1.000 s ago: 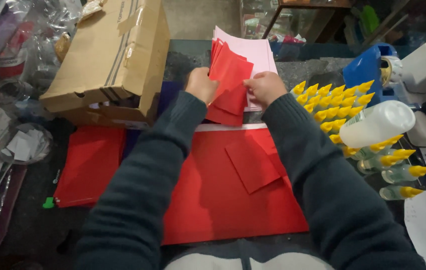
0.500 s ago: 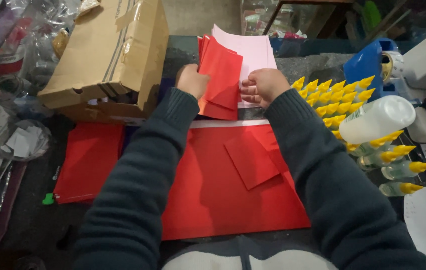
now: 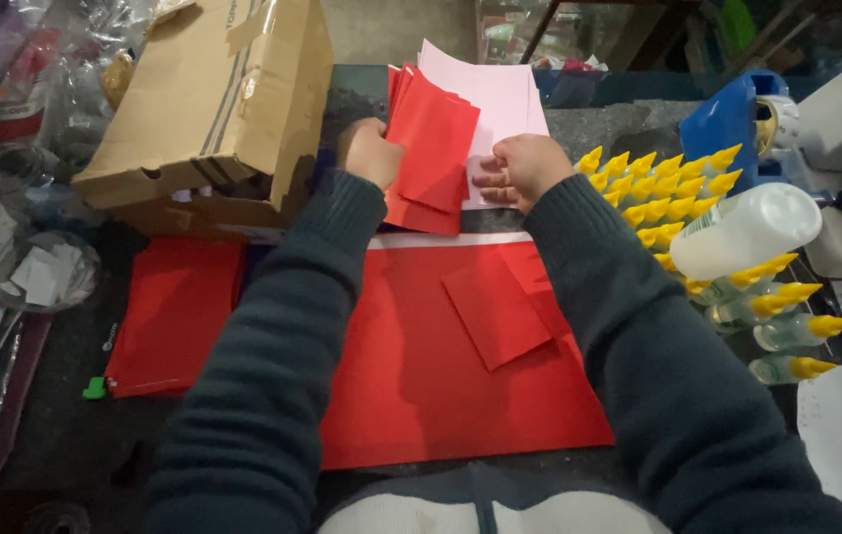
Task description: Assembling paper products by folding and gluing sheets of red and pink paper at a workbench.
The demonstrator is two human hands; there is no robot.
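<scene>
The person's left hand (image 3: 370,150) is wrapped around the left edge of a fanned stack of red paper squares (image 3: 431,148), holding it tilted up off the dark worktop (image 3: 65,435). The right hand (image 3: 522,168) is curled into a loose fist just right of the stack, thumb and fingers pinched together at the edge of a pale pink sheet (image 3: 495,99) that lies behind the red squares — can't tell if it actually grips anything there. Both arms are in dark teal sleeves.

Below the hands a big red sheet (image 3: 421,396) lies flat, with one small red square (image 3: 495,316) lying on it at an angle. Another red sheet (image 3: 174,316) lies off to the left, partly under a battered cardboard box (image 3: 213,109). On the right there's a cluster of yellow-capped glue bottles (image 3: 658,188), a few lying on their sides, and a white plastic bottle (image 3: 748,229) tipped over on top of them
</scene>
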